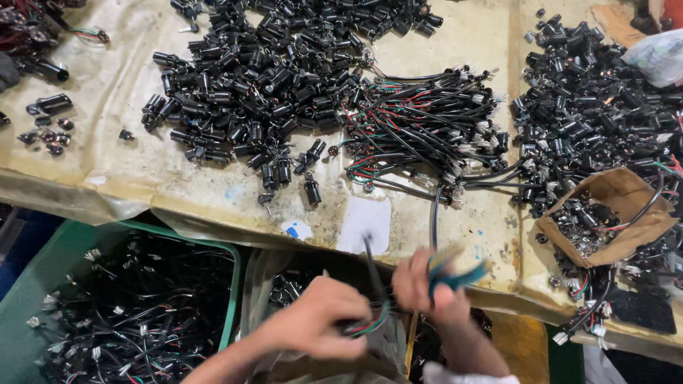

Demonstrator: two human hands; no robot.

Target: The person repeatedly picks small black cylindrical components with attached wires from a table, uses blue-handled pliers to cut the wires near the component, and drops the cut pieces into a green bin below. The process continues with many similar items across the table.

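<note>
My left hand (316, 318) is closed around a black cable with red, green and white wires (370, 323) at the table's near edge. Beside it, my right hand (420, 288) grips a pair of pliers with teal handles (455, 274), blurred by motion and held close to the cable's end. Both hands hover above an open bag of black parts (284, 284) below the table edge.
A big heap of black cylindrical connectors (263, 78) covers the table's middle, with a bundle of wired cables (427, 128) to its right. Another heap (590, 92) and a small cardboard box (612, 213) lie at the right. A green crate of cables (135, 306) stands lower left.
</note>
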